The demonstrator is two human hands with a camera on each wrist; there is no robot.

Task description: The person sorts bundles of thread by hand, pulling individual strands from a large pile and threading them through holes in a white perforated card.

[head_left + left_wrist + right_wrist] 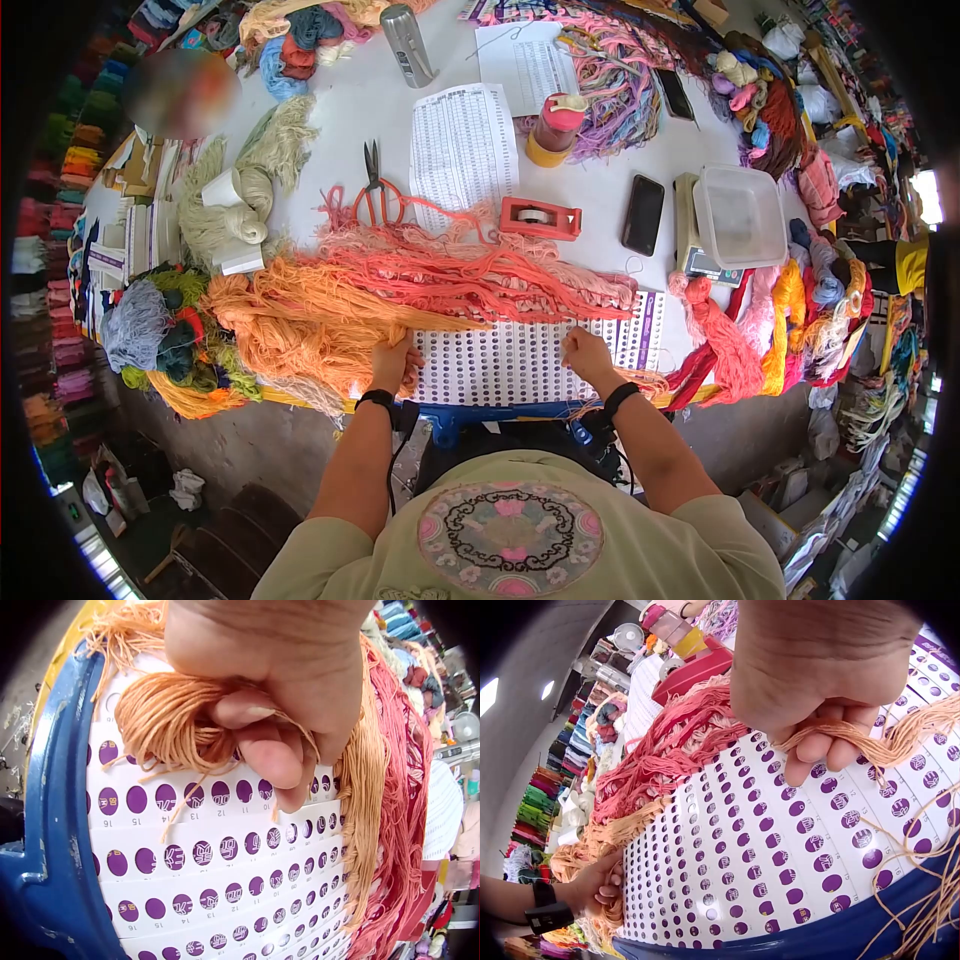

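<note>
My left hand (397, 365) grips a folded loop of orange thread (172, 724) at the left side of the punched cards (490, 365). The thumb and fingertips close around the loop in the left wrist view. On the right, my right hand (588, 355) pinches a thin bundle of peach thread (911, 739), whose loose end trails over the cards toward the table edge. The cards lie in overlapping rows, with numbered holes showing purple beneath. A large heap of orange yarn (290, 320) lies beside the left hand; coral-red yarn (470, 265) stretches behind the cards.
Behind the yarn are scissors (374, 185), a red tape dispenser (541, 218), printed sheets (463, 145) and a phone (643, 215). A clear plastic tub (741, 215) sits on a scale at right. More colored skeins (725, 335) hang over the front edge. A blue clamp-like bar (450, 415) runs along the front.
</note>
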